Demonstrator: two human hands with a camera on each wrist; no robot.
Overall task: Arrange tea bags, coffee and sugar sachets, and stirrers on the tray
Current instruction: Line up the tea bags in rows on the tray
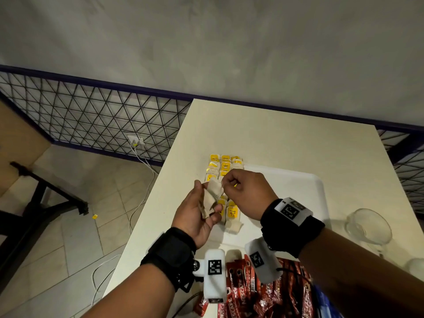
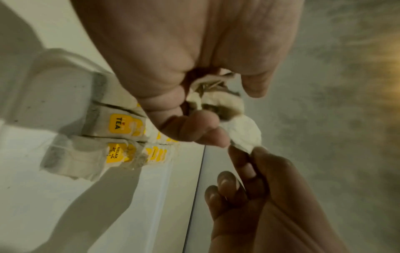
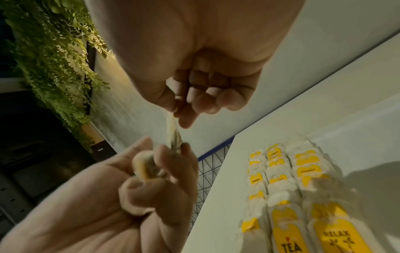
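Nearest to us, below both wrists, we see red coffee sachets [image 1: 263, 297] heaped on the white surface [image 1: 275, 138], partly hidden by the white marker blocks strapped to the wrists. To the right of the right wrist stands a clear glass [image 1: 368, 226], with a second pale object at the frame edge that we cannot identify.

Above these, we see the left hand [image 1: 197, 214] turned palm up, its fingers curled around a small bunch of tea bags [image 1: 210, 203]. The right hand [image 1: 243, 191] sits just beside it, its lower fingers curled into the palm, and thumb and forefinger pinching the upper edge of one tea bag [image 2: 244, 133] from that bunch. In the right wrist view this bag stretches taut between the two hands.

Beneath and beyond the hands lies the white tray [image 1: 305, 187], its rim visible to the right of the right hand. Rows of tea bags with yellow tags [image 1: 226, 165] lie on its left part in three columns; both hands cover the middle of these rows, so we cannot count them. One untagged-looking bag [image 1: 234, 226] lies at the near end, below the right hand.

Left of the left hand, past the surface edge, we see a tiled floor [image 1: 68, 226] with white cables [image 1: 137, 203] and a small yellow scrap [image 1: 94, 216]. Farthest off stand a wire-mesh railing [image 1: 91, 115] and a grey wall [image 1: 206, 42].
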